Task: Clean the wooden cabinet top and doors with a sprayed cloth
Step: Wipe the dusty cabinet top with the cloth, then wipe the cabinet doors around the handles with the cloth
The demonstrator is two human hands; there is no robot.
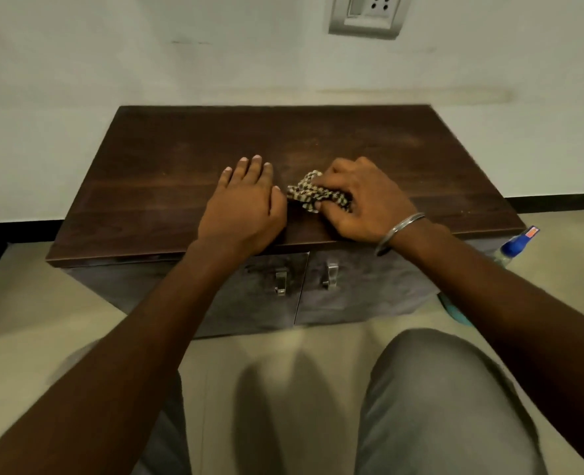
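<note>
A pale wall (112, 63) rises behind everything, and a light tiled floor (26, 337) spreads below it. Against the wall stands the low wooden cabinet, its dark top (181, 159) wide and faintly dusty toward the back. Below the top's front edge the two grey doors (369, 293) are closed, meeting at the middle. The person crouches before it, one knee in grey trousers (438, 389) near the doors.

The left hand (246, 207) lies palm down on the top near the front edge, its fingers straight and released, holding nothing. Just beside it, the right hand (362, 200) rests on the top with its fingers clenched around a bunched checked cloth (313, 193), which touches the wood and pokes out toward the left thumb.

A wall socket (366, 12) sits high above. A blue-capped spray bottle (515, 243) stands on the floor off the cabinet's right end. A metal bangle (398, 231) circles the right wrist. Two small metal handles (281, 281) flank the door seam.
</note>
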